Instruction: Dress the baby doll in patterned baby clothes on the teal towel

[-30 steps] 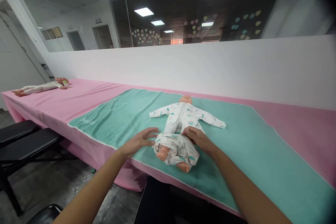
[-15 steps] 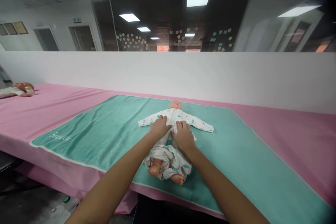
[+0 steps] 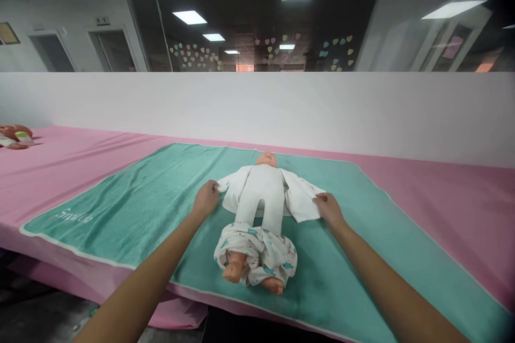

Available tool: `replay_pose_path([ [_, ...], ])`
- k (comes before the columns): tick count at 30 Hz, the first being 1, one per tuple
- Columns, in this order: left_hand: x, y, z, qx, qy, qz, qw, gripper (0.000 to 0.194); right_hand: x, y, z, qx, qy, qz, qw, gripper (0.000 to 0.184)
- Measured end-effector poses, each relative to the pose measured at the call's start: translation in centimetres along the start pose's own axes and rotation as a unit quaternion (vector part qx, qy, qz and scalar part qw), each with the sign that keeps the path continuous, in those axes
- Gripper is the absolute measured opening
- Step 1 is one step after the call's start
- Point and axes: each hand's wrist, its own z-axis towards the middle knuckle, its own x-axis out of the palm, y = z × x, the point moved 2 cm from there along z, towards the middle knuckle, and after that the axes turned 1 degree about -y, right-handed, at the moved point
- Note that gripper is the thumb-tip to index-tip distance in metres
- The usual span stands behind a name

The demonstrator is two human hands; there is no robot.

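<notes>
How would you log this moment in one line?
left hand: at jacket sleeve; right hand: pinching jacket flap; doll: on its back, green mat; trousers: bunched around lower legs

The counter is draped in a plain pink cloth (image 3: 92, 146), its near edge hanging in the same pink. Over it lies a teal-green blanket (image 3: 346, 246) with a thin white border and white lettering (image 3: 73, 216) by its left near corner. On that, the doll (image 3: 261, 185) is plain white in body and legs, peach-orange at head and feet. Its jacket (image 3: 306, 203) shows plain white on the opened panel, with small teal motifs on the sleeve toward the blanket's left edge. The trousers (image 3: 257, 251), nearer the counter's near edge, are white with scattered teal figures. Along the far edge, the wall (image 3: 257, 110) is plain white. Toward the counter's far left, a second doll (image 3: 8, 132) has a reddish-brown head, beside a white and lime-green object (image 3: 24, 138).
</notes>
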Motion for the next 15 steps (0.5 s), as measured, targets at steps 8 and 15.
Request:
replay_pose_path([
  [8, -2.2, -6.6, -6.8, 0.182, 0.362, -0.109, 0.908, 0.028, 1.8, 5.7, -7.7, -0.197, 0.351, -0.084, 0.911, 0.018],
  [15, -4.1, -8.1, -10.4, 0.307, 0.38, 0.021, 0.872, 0.023, 3.3, 8.6, -11.6, -0.291, 0.492, -0.134, 0.809, 0.03],
])
